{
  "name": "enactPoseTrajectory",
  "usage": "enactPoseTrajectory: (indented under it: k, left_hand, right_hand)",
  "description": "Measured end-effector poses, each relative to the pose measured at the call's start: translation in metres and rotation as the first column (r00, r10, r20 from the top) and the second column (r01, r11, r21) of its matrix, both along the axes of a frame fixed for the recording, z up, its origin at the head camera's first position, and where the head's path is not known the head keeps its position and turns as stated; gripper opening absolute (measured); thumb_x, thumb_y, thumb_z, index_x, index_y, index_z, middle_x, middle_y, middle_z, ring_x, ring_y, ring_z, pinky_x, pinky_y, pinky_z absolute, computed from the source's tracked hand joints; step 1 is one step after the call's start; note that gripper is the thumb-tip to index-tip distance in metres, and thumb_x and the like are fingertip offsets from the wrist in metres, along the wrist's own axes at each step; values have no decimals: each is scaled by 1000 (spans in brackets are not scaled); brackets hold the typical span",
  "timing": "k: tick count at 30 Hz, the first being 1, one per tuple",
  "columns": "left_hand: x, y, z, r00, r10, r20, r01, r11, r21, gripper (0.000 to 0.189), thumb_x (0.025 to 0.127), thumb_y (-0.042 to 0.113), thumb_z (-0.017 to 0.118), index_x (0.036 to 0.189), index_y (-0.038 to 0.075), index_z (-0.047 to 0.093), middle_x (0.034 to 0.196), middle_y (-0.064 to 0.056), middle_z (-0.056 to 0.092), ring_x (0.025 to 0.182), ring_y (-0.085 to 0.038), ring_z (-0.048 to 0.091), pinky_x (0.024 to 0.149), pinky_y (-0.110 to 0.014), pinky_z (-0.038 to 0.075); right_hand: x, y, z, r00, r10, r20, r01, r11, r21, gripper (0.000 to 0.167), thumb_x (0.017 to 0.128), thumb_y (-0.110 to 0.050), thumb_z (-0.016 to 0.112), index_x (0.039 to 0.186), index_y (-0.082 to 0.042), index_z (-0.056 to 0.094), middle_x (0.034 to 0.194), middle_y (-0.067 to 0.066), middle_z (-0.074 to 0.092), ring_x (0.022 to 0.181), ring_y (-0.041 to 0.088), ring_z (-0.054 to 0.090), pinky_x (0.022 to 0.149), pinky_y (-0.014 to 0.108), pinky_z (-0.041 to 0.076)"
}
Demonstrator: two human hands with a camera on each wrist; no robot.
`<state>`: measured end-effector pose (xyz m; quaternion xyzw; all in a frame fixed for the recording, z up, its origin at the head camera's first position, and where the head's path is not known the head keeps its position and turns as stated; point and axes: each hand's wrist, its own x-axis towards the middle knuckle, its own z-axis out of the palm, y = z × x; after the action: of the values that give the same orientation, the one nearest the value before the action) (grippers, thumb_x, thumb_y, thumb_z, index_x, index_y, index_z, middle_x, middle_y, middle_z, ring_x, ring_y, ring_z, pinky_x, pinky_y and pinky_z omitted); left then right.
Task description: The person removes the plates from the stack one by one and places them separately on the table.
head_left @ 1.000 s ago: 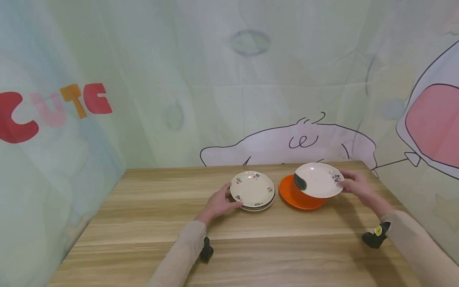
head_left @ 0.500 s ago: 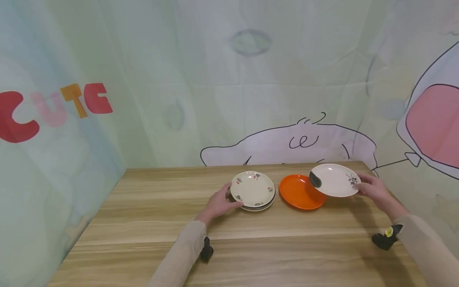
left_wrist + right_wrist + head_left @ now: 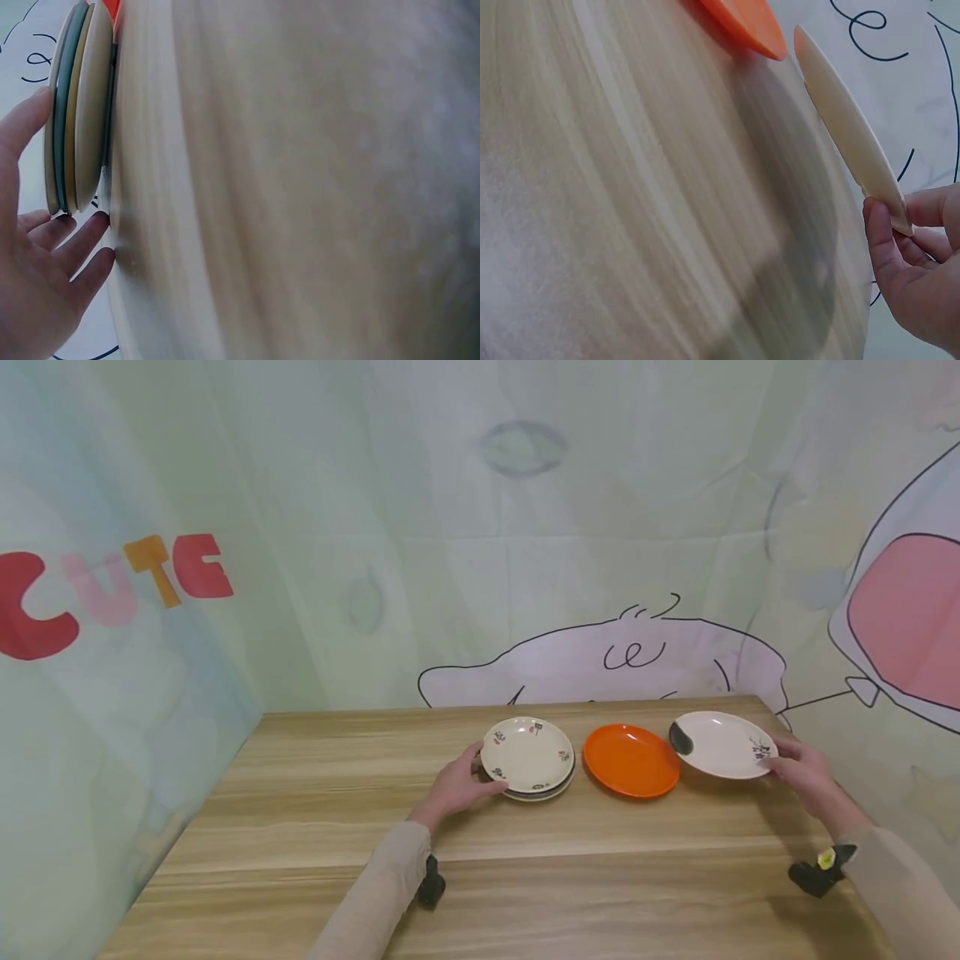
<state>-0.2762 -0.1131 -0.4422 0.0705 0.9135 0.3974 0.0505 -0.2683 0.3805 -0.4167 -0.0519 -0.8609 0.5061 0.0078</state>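
Observation:
My right hand [image 3: 806,772] pinches the right rim of a white plate [image 3: 716,745] with a dark patch and a dark sprig design. In the right wrist view that white plate [image 3: 847,120] is tilted above the table, its shadow below. An orange plate [image 3: 632,762] lies just left of it. Further left, my left hand [image 3: 459,787] rests at the left side of a stack of plates [image 3: 528,756], the top one cream with small floral motifs. In the left wrist view the thumb touches the rim of the stack [image 3: 75,112], with the other fingers extended and spread beside it.
The wooden table [image 3: 360,835] ends at the back against a printed cloth backdrop [image 3: 390,568]. The white plate is near the table's right side. A black wrist camera [image 3: 821,870] hangs under the right sleeve, and another wrist camera [image 3: 431,883] is at the left sleeve.
My right hand has carried the white plate rightward and lower, from over the orange plate to beside it, uncovering the orange plate. My left hand and the stack have stayed still.

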Motion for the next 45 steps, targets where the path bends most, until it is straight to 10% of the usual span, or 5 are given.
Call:
enactPoseTrajectory:
  k: [7,18,45]
  left_hand:
    - [-2,0,-1,1000,3,5,-2,1000,-8,91,73,44,72,142,7,26,129,-21,48,118,-32,46,100,-46,35]
    - [2,2,2,1000,-1,2,1,1000,-2,91,73,43,72,142,7,26,130,-21,47,118,-32,46,100,-46,35]
    - [0,1,2,1000,0,-13,0,1000,-23,90,73,43,71,142,6,26,132,-20,46,118,-31,47,101,-45,34]
  right_hand:
    - [5,9,-9,999,-45,-9,44,997,-62,58,83,5,48,130,24,19,113,37,44,66,-4,52,62,17,51]
    - [9,8,-19,991,-120,64,126,987,-102,62,83,4,48,132,21,14,133,43,19,63,-7,51,65,18,53]
    - [14,7,-33,993,-109,51,114,986,-122,65,85,-2,52,133,21,14,133,42,19,65,-9,52,65,19,53]
